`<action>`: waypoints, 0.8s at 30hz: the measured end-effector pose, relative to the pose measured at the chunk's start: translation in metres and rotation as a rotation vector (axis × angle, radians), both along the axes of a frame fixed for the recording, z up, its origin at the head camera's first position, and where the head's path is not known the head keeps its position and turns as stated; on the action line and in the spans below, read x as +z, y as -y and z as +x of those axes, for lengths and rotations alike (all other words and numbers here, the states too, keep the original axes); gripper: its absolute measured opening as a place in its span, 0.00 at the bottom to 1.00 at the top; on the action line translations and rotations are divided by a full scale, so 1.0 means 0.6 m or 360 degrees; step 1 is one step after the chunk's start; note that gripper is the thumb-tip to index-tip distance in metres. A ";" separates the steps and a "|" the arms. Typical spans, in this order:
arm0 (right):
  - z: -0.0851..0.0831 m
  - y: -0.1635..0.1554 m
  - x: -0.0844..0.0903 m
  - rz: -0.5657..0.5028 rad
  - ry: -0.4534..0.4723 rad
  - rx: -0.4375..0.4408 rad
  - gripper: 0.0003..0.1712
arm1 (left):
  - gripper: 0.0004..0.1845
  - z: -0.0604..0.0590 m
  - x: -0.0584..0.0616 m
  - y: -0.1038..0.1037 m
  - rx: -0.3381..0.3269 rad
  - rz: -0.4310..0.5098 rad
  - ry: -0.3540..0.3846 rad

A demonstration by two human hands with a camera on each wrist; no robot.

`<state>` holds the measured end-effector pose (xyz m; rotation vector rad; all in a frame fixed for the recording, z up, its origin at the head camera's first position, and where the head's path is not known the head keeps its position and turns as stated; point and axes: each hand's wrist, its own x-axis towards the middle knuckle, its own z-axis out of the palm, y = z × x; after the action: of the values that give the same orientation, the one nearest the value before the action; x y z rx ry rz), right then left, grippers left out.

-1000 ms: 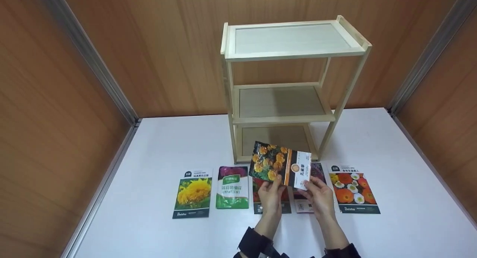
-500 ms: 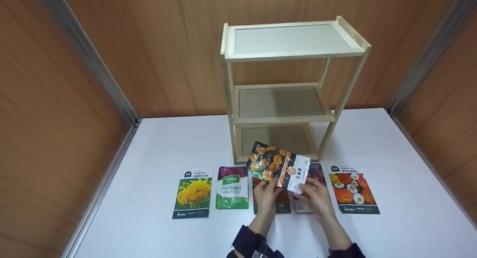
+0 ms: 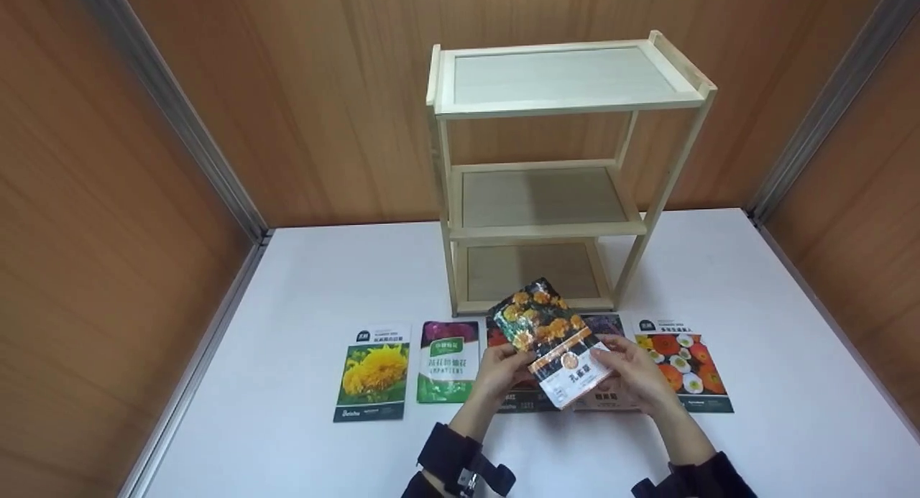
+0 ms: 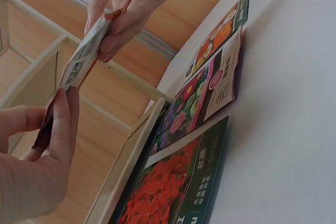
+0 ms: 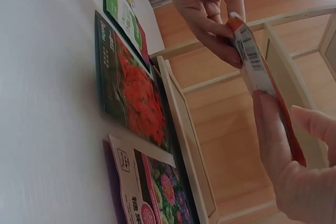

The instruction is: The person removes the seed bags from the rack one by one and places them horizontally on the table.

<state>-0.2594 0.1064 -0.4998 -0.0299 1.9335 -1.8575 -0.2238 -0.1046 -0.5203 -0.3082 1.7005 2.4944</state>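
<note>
Both hands hold one seed packet (image 3: 552,340) printed with orange flowers, lifted above the white table (image 3: 302,282). My left hand (image 3: 496,365) pinches its left edge, and my right hand (image 3: 632,369) pinches the right side near the white label. The left wrist view shows the packet (image 4: 79,64) edge-on between my thumb and the other hand's fingers (image 4: 126,19). In the right wrist view the packet (image 5: 257,72) is likewise pinched at both ends. Below it lie a red-flower packet (image 5: 131,93) and a purple-flower packet (image 5: 157,182).
A three-tier pale wooden shelf (image 3: 560,103) stands behind the packets, against the wood-panelled wall. Flat on the table lie a yellow-flower packet (image 3: 372,372), a green packet (image 3: 448,361) and an orange-and-white flower packet (image 3: 683,372). Wood walls close in left and right.
The held packet has turned clockwise and dropped lower, toward me. My right hand shifted to its right side; my left hand stays on the left edge.
</note>
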 end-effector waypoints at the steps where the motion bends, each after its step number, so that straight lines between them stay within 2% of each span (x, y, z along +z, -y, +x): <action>1: 0.000 -0.002 0.000 0.0004 -0.0010 0.0025 0.32 | 0.13 0.000 0.000 0.004 -0.0047 -0.0013 -0.0006; 5: -0.001 -0.008 -0.004 -0.0006 -0.0071 0.0110 0.29 | 0.13 0.000 0.000 0.020 -0.0219 -0.0041 -0.0030; 9: 0.001 -0.009 -0.007 0.0054 -0.0101 0.0097 0.27 | 0.12 0.000 -0.001 0.032 -0.0355 -0.0069 -0.0030; 13: 0.005 -0.006 -0.007 0.0108 -0.0103 0.0078 0.27 | 0.12 0.001 0.000 0.037 -0.0447 -0.0117 -0.0009; 18: 0.009 0.002 -0.008 0.0154 -0.0142 0.0060 0.25 | 0.12 0.002 -0.002 0.036 -0.0456 -0.0143 0.0019; 24: 0.012 0.010 -0.014 0.0300 -0.0189 -0.0106 0.17 | 0.10 0.007 -0.008 0.023 -0.0366 -0.0188 0.0000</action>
<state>-0.2520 0.1003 -0.5082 -0.0173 2.2090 -1.7413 -0.2195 -0.1183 -0.5251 -0.1144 1.7751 2.2374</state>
